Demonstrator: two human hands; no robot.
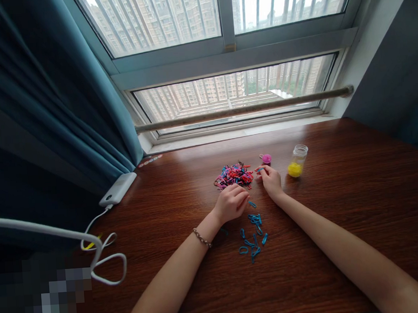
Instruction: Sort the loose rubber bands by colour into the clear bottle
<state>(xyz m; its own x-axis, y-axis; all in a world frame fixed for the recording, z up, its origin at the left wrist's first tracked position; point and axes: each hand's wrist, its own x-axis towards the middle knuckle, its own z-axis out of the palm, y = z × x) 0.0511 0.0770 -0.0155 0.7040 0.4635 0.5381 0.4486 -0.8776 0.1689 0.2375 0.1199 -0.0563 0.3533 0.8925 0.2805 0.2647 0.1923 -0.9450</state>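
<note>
A mixed heap of small pink, red, blue and black elastic bands [234, 174] lies on the brown table, just beyond my left hand [231, 201]. The fingers of that hand are drawn together and point right; anything between their tips is too small to make out. By the heap's right side, my right hand [271, 180] pinches a blue elastic band [260, 169] between thumb and finger. One loose blue band [252, 204] rests beside the left fingertips. Nearer to me, several blue elastic bands [255, 220] are scattered in a loose group.
A clear jar [297, 161] with yellow contents stands right of my right hand. Behind that hand sits a pink lid [266, 158]. At the left are a white power bank [118, 189] and a white cable [111, 263]. A window with a rail [245, 110] borders the table's far side.
</note>
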